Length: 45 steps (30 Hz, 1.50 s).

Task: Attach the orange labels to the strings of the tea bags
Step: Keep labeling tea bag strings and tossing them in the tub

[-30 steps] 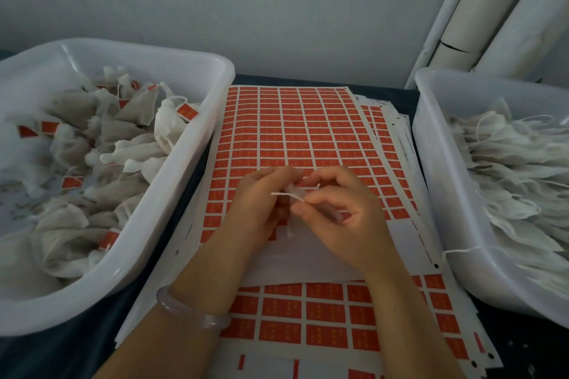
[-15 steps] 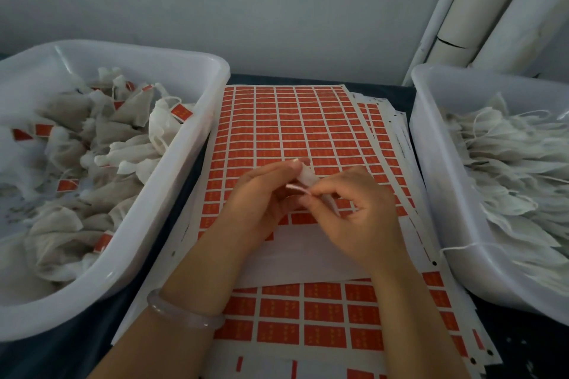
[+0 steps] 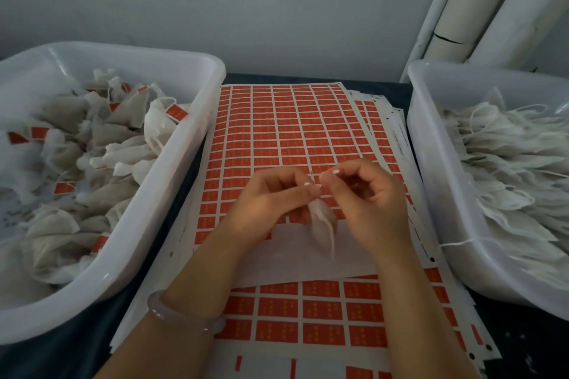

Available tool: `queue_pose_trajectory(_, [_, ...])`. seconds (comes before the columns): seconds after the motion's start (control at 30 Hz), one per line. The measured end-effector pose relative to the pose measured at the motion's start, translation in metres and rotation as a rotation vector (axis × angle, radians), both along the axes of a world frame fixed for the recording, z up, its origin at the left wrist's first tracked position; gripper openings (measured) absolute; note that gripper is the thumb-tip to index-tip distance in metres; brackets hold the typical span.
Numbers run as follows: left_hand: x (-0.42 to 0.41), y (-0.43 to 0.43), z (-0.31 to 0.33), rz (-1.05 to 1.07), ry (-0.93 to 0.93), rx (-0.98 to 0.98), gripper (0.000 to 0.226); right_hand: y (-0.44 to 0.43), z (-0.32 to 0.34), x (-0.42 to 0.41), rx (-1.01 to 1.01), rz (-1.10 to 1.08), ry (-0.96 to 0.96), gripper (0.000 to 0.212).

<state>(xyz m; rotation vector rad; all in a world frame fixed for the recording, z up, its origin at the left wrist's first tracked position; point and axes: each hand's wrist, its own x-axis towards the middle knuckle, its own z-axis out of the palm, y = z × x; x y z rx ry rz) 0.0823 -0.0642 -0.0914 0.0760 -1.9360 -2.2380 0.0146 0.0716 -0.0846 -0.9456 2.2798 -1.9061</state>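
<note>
A white tea bag (image 3: 321, 221) hangs between my two hands over the sheet of orange labels (image 3: 277, 132). My left hand (image 3: 271, 203) grips the top of the bag with curled fingers. My right hand (image 3: 369, 203) pinches the bag's thin string near its top, fingertip to thumb, close to the left fingertips. Whether a label sits on the string I cannot tell. More label sheets (image 3: 320, 314) lie nearer to me, under my forearms.
A white tub (image 3: 191, 144) on the left holds tea bags with orange labels on them. A white tub (image 3: 431, 163) on the right holds unlabelled white tea bags with loose strings; one string hangs over its rim. White pipes stand at the back right.
Both hands have lifted slightly and drawn a little apart. The tea bag, earlier bunched between the fingers, now hangs down below them.
</note>
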Motion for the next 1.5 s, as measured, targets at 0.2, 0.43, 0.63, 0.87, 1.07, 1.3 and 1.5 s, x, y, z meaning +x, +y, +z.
queue_pose_trajectory(0.2, [0.001,-0.001,-0.001,-0.023,0.132,0.032,0.010,-0.006,-0.005,0.003,-0.071,0.129,-0.317,0.030])
queue_pose_trajectory(0.43, [0.001,-0.003,-0.001,0.020,0.189,0.017,0.013,-0.004,-0.004,0.001,-0.164,0.289,-0.428,0.013])
queue_pose_trajectory(0.63, [0.002,-0.004,0.000,-0.011,0.199,-0.018,0.012,-0.003,-0.006,0.000,-0.147,0.292,-0.413,0.032])
queue_pose_trajectory(0.87, [0.000,0.002,0.000,0.210,0.220,-0.232,0.010,-0.008,-0.011,0.004,0.050,0.232,-0.154,0.011])
queue_pose_trajectory(1.07, [-0.003,0.012,-0.004,0.440,0.138,-0.198,0.010,-0.015,-0.019,0.006,0.125,0.110,0.084,0.012])
queue_pose_trajectory(1.3, [-0.003,0.008,0.000,0.439,0.069,-0.083,0.014,-0.015,-0.023,0.005,0.144,0.064,0.184,0.008])
queue_pose_trajectory(1.5, [0.002,0.004,0.004,0.389,0.124,-0.490,0.018,-0.014,-0.021,0.004,0.117,0.016,0.199,0.005])
